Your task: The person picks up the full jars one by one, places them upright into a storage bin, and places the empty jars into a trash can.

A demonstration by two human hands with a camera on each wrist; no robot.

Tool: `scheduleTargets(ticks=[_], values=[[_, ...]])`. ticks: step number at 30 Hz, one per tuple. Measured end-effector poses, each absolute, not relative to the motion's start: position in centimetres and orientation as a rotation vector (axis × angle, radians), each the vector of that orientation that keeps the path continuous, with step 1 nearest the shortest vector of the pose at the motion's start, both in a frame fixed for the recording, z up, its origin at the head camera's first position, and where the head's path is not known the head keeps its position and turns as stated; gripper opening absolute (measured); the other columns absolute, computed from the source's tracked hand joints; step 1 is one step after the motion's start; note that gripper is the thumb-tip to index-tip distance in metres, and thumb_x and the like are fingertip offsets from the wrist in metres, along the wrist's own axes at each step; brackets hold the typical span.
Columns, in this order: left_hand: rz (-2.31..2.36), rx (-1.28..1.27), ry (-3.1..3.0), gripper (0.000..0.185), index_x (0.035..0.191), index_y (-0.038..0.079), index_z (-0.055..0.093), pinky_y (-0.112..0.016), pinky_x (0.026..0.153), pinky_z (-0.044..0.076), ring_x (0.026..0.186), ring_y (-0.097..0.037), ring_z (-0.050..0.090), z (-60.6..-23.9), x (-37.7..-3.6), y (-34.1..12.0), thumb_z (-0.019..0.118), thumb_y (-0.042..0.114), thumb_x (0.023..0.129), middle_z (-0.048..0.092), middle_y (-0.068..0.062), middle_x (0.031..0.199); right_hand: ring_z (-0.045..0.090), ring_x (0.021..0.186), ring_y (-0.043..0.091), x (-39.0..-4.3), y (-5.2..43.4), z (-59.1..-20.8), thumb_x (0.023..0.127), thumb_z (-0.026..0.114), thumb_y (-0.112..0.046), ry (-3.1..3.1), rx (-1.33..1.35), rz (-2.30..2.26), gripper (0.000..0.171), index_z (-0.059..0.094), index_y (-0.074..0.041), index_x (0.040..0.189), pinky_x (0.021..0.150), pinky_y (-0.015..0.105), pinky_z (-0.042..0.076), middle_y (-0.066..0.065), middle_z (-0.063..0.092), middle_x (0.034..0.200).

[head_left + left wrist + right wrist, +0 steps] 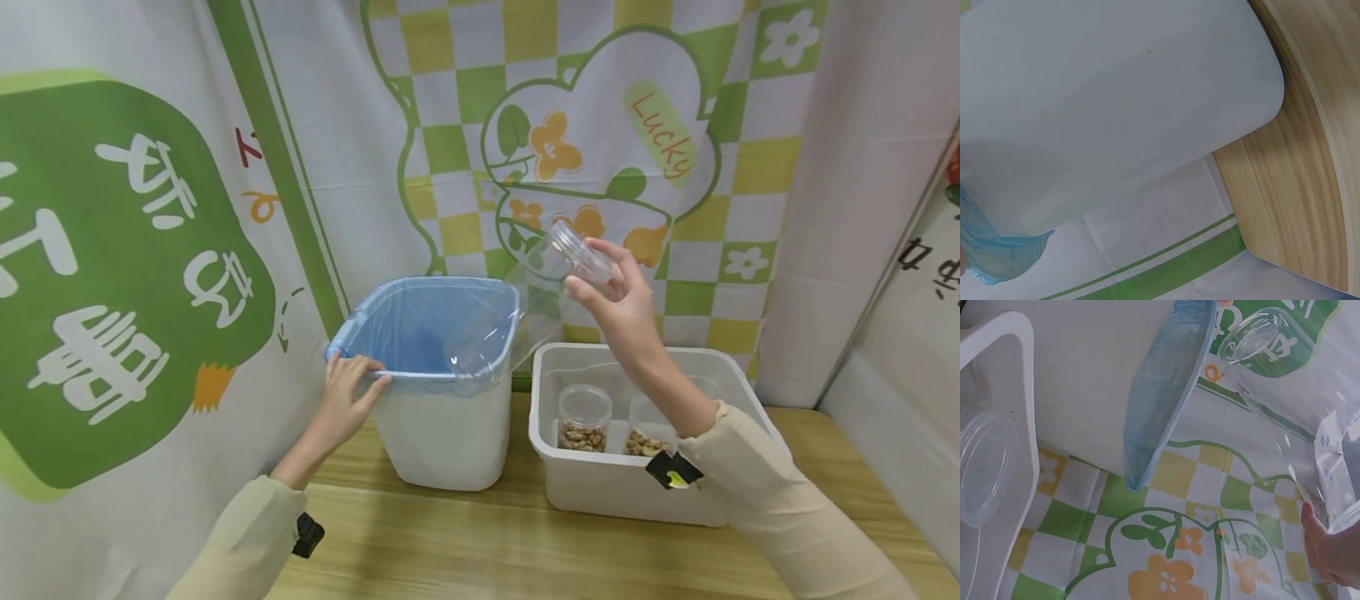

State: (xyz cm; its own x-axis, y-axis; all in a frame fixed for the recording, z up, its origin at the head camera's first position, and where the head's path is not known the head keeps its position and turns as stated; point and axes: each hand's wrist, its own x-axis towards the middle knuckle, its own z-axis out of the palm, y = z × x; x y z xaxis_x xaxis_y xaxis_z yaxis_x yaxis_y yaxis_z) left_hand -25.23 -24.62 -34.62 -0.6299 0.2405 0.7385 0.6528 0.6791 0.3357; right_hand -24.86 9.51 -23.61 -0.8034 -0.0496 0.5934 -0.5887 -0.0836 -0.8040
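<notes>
My left hand (347,390) holds the near left rim of a white trash bin (450,442), where a blue liner (420,380) folds over the edge. Only a bit of a finger shows in the left wrist view. Raised right of the bin, my right hand (626,304) grips the ridged end of a long clear plastic container, bottle-like in shape (581,250). Its body slants down left, and its far end hangs over the bin's right rim. The right wrist view shows this clear plastic container (1254,340) with a whitish patch near the hand.
A white tub (630,479) stands right of the bin on the wooden table (420,542). Inside it are two clear jars of brownish nut-like pieces, the left jar (585,417) and the right jar (647,429). Printed cloth walls (465,92) stand close behind and at both sides.
</notes>
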Motion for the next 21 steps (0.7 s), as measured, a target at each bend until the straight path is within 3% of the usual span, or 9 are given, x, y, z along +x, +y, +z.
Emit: scheduleTargets(ticks=[5,13,21], values=[[-0.769,-0.691,-2.194,0.009,0.086,-0.003,0.056,-0.059,0.099,0.007,0.085,-0.031,0.046,-34.8,-25.4,-24.7,0.059,0.001,0.078,0.057,-0.014,0.083,0.05,0.108,0.03,-26.0,8.4,-23.3,0.08,0.06,-0.009,-1.791,0.67,1.966,0.051,0.037,-0.007,0.126,0.087,0.028,0.045,0.02,0.046,0.123],[-0.772,-0.699,-2.183,0.008,0.085,-0.002,0.055,-0.059,0.099,0.007,0.085,-0.03,0.045,-34.8,-25.5,-24.7,0.059,0.001,0.078,0.057,-0.014,0.082,0.051,0.102,0.023,-27.3,6.5,-23.3,0.081,0.061,-0.012,-1.879,0.618,1.946,0.054,0.035,-0.008,0.128,0.075,0.022,0.046,0.017,0.047,0.117],[-0.78,-0.69,-2.2,0.008,0.086,-0.001,0.056,-0.059,0.1,0.007,0.086,-0.029,0.046,-34.7,-25.4,-24.6,0.058,0.001,0.079,0.057,-0.013,0.084,0.05,0.104,0.026,-28.5,4.8,-23.3,0.081,0.064,-0.027,-2.065,0.531,1.797,0.059,0.034,-0.013,0.13,0.072,0.03,0.046,0.015,0.044,0.121]])
